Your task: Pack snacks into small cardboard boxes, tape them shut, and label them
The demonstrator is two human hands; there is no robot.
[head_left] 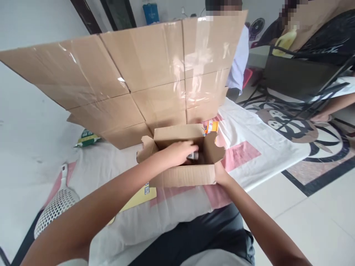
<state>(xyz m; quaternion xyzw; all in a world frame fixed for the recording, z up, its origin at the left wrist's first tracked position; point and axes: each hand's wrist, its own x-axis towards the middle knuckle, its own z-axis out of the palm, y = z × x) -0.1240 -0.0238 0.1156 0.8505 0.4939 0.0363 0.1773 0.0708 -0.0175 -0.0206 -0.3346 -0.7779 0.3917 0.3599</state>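
Cloth-covered surface [249, 129]: white with pink patches, tall brown cardboard panel [158, 59] behind.
Open brown cardboard box [181, 176]: sits on the cloth; probably light, stiffish, I'd grab the side walls.
Left hand [180, 152]: inside, fingers bent over a small whitish item [193, 156]; can't tell if pinching.
Right hand [219, 171]: at the box's right side, fingers hidden, spread unknown.

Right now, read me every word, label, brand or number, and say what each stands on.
"ck" (probably): end of white lettering on the black item at right; the rest is blurred.
Green packet: pale characters, too small to read.
Yellow card: blue print, too small.
Orange pack: markings too blurred.
Blue bag: faint marks, unreadable.
Small item by the left hand: any print is too blurred.
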